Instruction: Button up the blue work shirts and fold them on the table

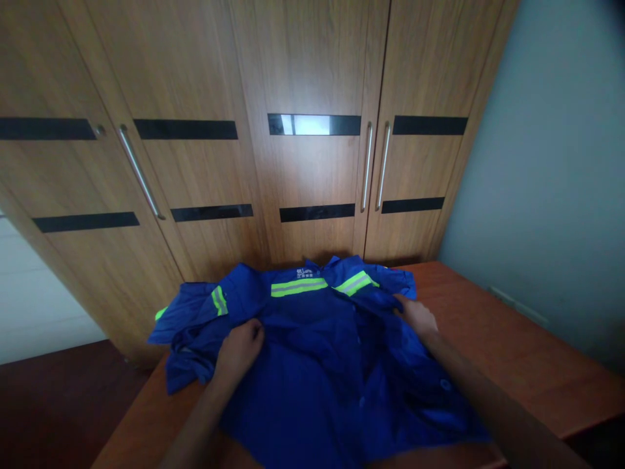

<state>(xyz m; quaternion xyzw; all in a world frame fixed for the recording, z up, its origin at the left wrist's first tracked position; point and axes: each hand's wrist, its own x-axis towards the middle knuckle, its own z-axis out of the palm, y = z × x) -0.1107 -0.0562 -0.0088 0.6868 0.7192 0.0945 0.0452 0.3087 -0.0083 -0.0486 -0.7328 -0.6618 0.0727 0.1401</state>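
Blue work jacket [303, 368] laid out on the desk [493, 332], collar toward the wardrobe [312, 169], hem toward the person.
Long axis runs from collar to hem, away from the wardrobe; one sleeve extends left, bent and bunched. Left hand [241, 348] has its fingers curled, grip apparently pinching the jacket's left side; right hand [417, 317] grasps cloth at the right side below the reflective strip [355, 283]. Opposed placement presumably keeps both sides under control and the body spread.
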